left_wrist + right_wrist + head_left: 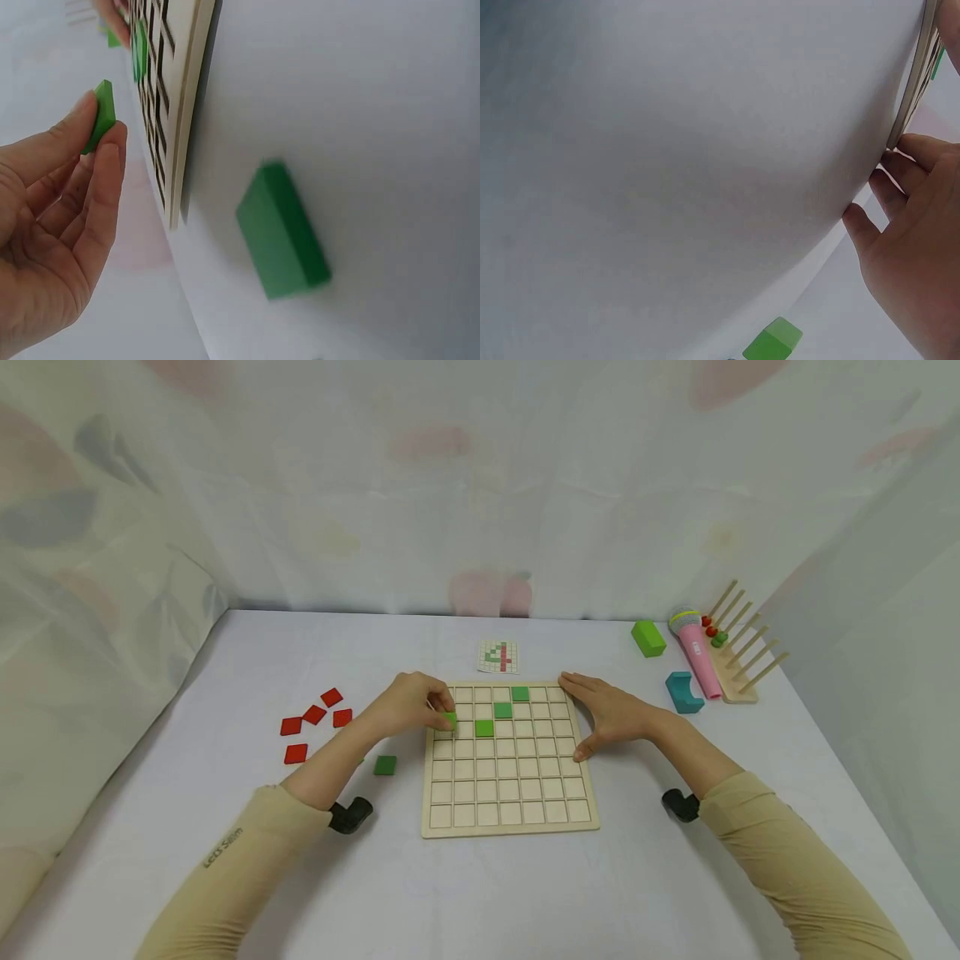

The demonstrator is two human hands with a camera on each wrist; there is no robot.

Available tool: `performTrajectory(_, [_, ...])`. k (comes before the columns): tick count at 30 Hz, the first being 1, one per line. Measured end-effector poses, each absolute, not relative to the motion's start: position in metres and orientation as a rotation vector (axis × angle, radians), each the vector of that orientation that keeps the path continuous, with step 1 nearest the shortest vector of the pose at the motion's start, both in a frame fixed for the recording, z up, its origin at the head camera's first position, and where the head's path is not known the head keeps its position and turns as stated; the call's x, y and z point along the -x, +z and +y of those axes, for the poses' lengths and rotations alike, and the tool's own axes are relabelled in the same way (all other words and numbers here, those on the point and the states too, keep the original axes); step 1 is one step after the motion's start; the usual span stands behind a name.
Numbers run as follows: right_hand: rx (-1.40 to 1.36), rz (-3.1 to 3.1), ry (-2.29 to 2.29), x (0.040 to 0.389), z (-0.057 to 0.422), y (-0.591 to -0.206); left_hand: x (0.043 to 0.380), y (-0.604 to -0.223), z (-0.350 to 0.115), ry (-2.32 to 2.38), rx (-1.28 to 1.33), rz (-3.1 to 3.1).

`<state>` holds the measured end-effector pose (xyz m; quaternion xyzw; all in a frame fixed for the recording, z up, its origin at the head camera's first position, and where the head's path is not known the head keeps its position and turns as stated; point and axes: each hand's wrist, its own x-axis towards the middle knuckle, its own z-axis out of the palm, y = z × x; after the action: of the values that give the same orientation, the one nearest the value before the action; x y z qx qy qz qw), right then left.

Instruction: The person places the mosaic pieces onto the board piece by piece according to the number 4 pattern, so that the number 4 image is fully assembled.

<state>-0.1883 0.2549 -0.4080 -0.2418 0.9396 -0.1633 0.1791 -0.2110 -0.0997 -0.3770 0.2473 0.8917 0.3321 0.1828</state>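
Note:
My left hand (405, 706) pinches a small green square tile (105, 116) between thumb and fingers, over the left edge of the wooden grid board (510, 768). In the left wrist view the tile is tilted and raised beside the board. Three green tiles lie in the grid in a diagonal line, the lowest a bright green one (484, 727). My right hand (618, 714) rests at the board's upper right edge, thumb and fingers spread along it. Left of the board lies a dark green tile (385, 765), near my left forearm.
Several red tiles (296, 753) are scattered at the left. Behind the board lies a small pattern card (498, 657). At the back right are a green block (648, 638), a teal block (683, 692), a pink toy microphone (701, 660) and a wooden peg rack (738, 685).

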Motion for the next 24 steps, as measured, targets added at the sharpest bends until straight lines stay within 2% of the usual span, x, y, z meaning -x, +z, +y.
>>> performTrajectory(24, [0.668, 2.650, -0.467, 0.188, 0.253, -0.407, 0.192, -0.389, -0.075, 0.841, -0.708, 2.505])
